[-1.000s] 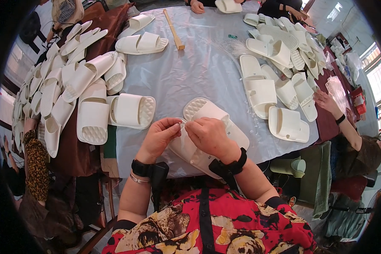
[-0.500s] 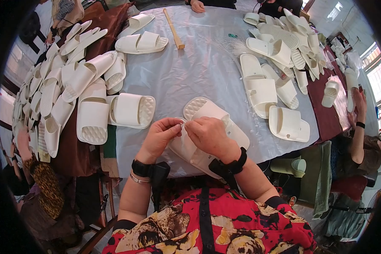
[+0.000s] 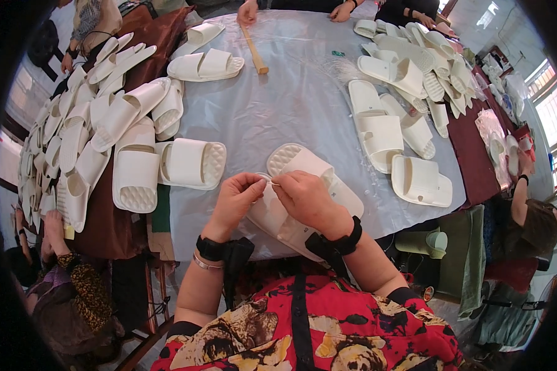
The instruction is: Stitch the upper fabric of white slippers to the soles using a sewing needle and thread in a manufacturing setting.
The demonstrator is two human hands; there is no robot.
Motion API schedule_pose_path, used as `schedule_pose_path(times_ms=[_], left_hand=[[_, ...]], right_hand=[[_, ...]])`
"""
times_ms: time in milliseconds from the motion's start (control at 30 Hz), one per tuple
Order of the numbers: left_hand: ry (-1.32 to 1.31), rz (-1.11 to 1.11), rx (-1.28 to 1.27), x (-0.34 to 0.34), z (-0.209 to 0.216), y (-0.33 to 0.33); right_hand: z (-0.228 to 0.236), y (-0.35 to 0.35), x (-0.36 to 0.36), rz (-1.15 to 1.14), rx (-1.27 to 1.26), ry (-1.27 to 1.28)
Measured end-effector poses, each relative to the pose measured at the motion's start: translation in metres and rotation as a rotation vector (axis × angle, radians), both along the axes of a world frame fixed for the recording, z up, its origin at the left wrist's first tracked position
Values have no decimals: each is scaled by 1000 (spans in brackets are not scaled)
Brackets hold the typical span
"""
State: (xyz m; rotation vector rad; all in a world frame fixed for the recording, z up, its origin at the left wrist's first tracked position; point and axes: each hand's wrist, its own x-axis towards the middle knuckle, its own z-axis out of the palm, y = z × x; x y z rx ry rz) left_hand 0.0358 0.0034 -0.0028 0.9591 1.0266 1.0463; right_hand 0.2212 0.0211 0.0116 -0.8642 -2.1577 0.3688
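Over the near middle of the table, my left hand (image 3: 234,201) and my right hand (image 3: 312,199) meet with fingers pinched. Between their fingertips is a thin, pale strand-like piece (image 3: 273,182), too small to name. Directly beneath lie two white slippers side by side. The left slipper (image 3: 265,216) is partly covered by my hands, and its toe edge is close to my left fingertips. The right slipper (image 3: 348,196) shows its dimpled toe end and heel beyond my right hand.
Heaped white slippers (image 3: 74,133) fill the left side, and another heap (image 3: 408,62) the right. A wooden stick (image 3: 255,54) lies on the plastic-covered table (image 3: 278,105), a co-worker's hand (image 3: 248,12) at its far end. People work at both sides.
My hands stay pinched in nearly the same place; the strand between them shows more clearly. Across the table, a co-worker's hand has reached the wooden stick. The left-side co-worker's hands have shifted.
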Motion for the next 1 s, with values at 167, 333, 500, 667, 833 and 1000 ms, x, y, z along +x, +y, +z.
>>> schedule_pose_path(times_ms=[167,333,500,667,833,1000], left_hand=[[19,2,8,2,3,-1],[41,-22,32,3,0,-1],[32,-14,32,3,-4,-1],[17,-18,34,3,-3,-1],[35,-11,46,6,-2,-2],[47,2,40,7,0,-3]], right_hand=[[-1,1,3,31,-18,5],[-3,2,5,43,24,-40],[-2,2,4,53,26,-17],[-2,3,4,56,32,-19],[-1,3,2,59,24,-16],[-3,3,2,50,13,-36]])
